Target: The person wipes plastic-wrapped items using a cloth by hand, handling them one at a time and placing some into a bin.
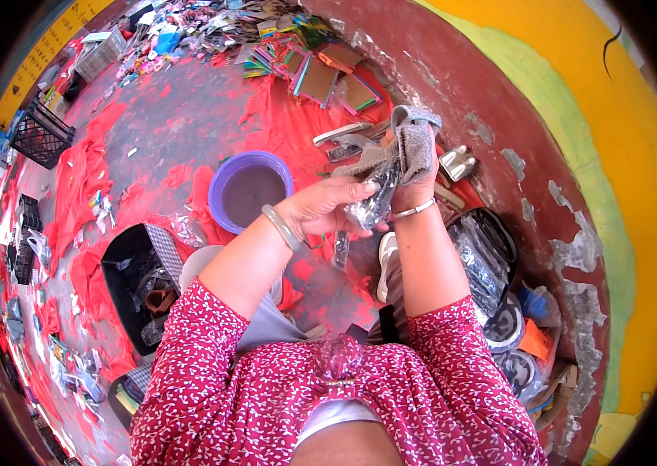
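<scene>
Both my hands are raised in front of me, working on the same bundle. My left hand (328, 203) has its fingers closed round a dark, shiny thing in clear plastic (375, 194); its kind I cannot make out. My right hand (419, 190) grips a damp-looking grey cloth (415, 151), which folds over its fingers and touches the top of the dark thing. A smooth grey band (415, 115) curves over the cloth's upper end. Left of my hands, a purple basin (288, 186) of murky water stands on the floor.
At my left is a black bin (130, 295) with wrapped things in it. An open black bag (491, 248) and a clear bag of wheel-like parts (511, 326) lie at my right by the peeling wall (577, 241). Silver shoes (457, 163) and flat boards (317, 81) lie farther off.
</scene>
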Action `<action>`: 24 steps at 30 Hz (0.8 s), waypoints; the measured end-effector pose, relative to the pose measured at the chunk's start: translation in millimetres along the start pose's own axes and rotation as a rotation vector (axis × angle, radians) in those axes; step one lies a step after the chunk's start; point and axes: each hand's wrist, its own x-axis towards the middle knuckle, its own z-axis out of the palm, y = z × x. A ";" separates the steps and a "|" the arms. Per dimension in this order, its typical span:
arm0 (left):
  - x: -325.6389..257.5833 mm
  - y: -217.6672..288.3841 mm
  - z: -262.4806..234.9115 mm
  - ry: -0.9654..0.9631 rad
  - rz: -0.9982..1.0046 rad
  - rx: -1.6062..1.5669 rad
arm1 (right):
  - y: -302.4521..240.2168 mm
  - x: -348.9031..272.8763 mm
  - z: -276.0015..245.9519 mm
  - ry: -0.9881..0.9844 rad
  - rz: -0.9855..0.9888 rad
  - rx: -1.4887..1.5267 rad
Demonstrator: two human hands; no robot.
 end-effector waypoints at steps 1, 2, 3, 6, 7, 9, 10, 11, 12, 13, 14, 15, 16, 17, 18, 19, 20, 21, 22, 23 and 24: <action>0.7 -1.3 2.7 -0.017 -0.020 -0.063 | 1.3 0.7 -0.8 -0.027 -0.011 0.036; 3.1 -5.1 -1.8 0.004 0.008 -0.058 | 4.2 -0.3 6.9 -0.056 -0.018 0.071; 6.8 -10.9 -9.8 0.025 0.037 -0.053 | 3.8 -3.0 17.8 0.044 -0.114 0.106; 8.4 -3.7 -2.6 0.127 0.160 0.045 | -14.8 0.9 24.9 0.008 -0.293 -0.368; 9.1 -2.3 -1.5 0.186 0.222 0.138 | -17.9 1.6 24.5 -0.064 -0.341 -0.381; 8.1 -1.4 -4.0 0.304 0.350 0.240 | -25.1 -3.7 40.1 0.012 -0.202 -0.206; 6.8 -0.5 -4.4 0.344 0.392 0.264 | -22.9 -9.1 49.6 0.038 -0.086 0.047; 8.3 2.1 -1.6 0.373 0.429 0.292 | -20.6 -8.6 47.4 0.005 -0.052 -0.029; 8.0 4.2 -0.4 0.410 0.468 0.321 | -14.0 -6.2 39.5 -0.030 -0.011 -0.100; 10.8 4.8 -5.2 0.396 0.503 0.374 | -6.4 -3.1 28.8 -0.065 0.029 -0.171; 12.8 4.9 -10.1 0.377 0.457 0.404 | 2.1 -0.2 18.2 -0.099 0.071 -0.244; 16.0 4.6 -14.8 0.351 0.410 0.434 | 9.1 1.0 12.5 -0.131 0.108 -0.318; 18.1 3.4 -18.5 0.324 0.362 0.464 | 15.0 2.1 6.9 -0.161 0.145 -0.393; 12.1 -1.7 -18.7 0.290 0.438 0.681 | 23.9 -9.5 25.5 -0.113 0.045 -0.566; 12.7 -3.9 -21.2 0.274 0.475 0.674 | 30.7 -21.8 44.1 -0.067 -0.057 -0.738; 14.7 -7.1 -24.7 0.259 0.512 0.667 | 34.4 -21.9 41.6 -0.031 -0.060 -0.708; 16.7 -7.8 -24.5 0.234 0.547 0.658 | 34.9 -21.8 38.8 -0.001 -0.094 -0.705; 16.8 -8.0 -25.0 0.215 0.572 0.690 | 35.2 -20.9 36.3 0.029 -0.129 -0.701; 17.3 -8.2 -25.1 0.222 0.557 0.671 | 35.1 -19.8 35.3 0.058 -0.163 -0.696; 15.3 -5.2 -20.4 0.232 0.542 0.652 | 34.2 -18.6 37.8 0.117 -0.194 -0.735; 13.8 -3.5 -17.9 0.244 0.528 0.633 | 33.0 -19.8 40.7 0.181 -0.147 -0.669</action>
